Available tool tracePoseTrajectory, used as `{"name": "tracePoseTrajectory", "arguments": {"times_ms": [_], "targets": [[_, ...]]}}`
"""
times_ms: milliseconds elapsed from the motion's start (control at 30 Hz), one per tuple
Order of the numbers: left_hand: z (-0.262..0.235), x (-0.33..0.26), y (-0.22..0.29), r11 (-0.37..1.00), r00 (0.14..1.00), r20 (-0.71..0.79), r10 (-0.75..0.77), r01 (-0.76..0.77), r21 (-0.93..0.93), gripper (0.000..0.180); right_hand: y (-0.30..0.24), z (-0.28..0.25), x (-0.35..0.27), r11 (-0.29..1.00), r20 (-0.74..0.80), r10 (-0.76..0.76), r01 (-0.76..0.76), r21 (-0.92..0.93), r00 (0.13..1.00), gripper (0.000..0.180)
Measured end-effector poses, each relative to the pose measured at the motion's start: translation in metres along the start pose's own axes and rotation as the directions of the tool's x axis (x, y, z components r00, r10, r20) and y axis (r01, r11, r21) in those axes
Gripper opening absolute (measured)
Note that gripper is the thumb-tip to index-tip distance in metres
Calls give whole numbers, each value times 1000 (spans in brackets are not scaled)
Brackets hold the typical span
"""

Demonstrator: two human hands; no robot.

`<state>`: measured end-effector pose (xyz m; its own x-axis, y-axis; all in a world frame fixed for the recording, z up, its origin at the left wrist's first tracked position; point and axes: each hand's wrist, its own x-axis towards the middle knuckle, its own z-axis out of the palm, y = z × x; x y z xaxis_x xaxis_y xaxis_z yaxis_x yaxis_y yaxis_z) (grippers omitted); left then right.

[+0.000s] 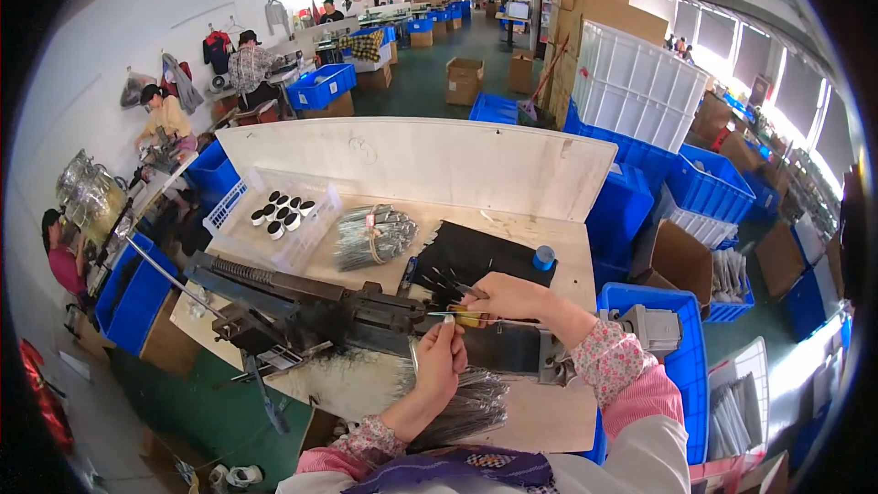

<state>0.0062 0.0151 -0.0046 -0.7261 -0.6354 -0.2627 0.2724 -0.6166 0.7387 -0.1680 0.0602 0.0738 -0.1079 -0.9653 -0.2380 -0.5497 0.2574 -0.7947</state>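
Observation:
My right hand [514,297] is closed around a small yellow-handled tool [470,316] with a thin, pale shaft pointing left, over a dark metal bench machine [384,311]. Just below that shaft, my left hand [441,361] is pinched shut; what sits between its fingertips is too small to make out. Under my left wrist lies a loose heap of thin silvery metal rods [471,402]. Beyond the machine, a tied bundle of similar rods [375,236] rests on the table. A black cloth [480,256] lies beside it, with several dark thin tools on its near edge.
A clear plastic crate [315,252] at the back left holds several white, black-topped spools [293,220]. A blue spool [544,257] stands on the cloth. A pale board [421,165] closes off the table's far side. Blue bins [690,329] crowd the right; people work at the left.

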Motion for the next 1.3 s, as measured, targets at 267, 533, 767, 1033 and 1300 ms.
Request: {"name": "tracePoseTrajectory", "arguments": {"times_ms": [267, 533, 767, 1033, 1300], "targets": [[3, 2, -7, 998, 995, -97, -34, 39, 49, 25, 11, -2, 7, 999, 122, 25, -22, -32, 992, 31], [10, 13, 6, 999, 1000, -3, 7, -7, -51, 25, 7, -14, 14, 986, 89, 58, -71, 152, 994, 22], [4, 8, 1, 997, 1000, -4, -20, 20, -73, 26, 12, -6, 13, 971, 124, 78, -103, 215, 989, 22], [-6, -2, -3, 998, 999, 6, -53, 53, -32, 36, 5, -5, 8, 965, 123, 109, -134, 223, 986, 22], [9, 4, 14, 943, 980, 175, -93, 143, -299, 68, 13, -2, 5, 999, -32, -26, 27, 25, 999, 20]]}}
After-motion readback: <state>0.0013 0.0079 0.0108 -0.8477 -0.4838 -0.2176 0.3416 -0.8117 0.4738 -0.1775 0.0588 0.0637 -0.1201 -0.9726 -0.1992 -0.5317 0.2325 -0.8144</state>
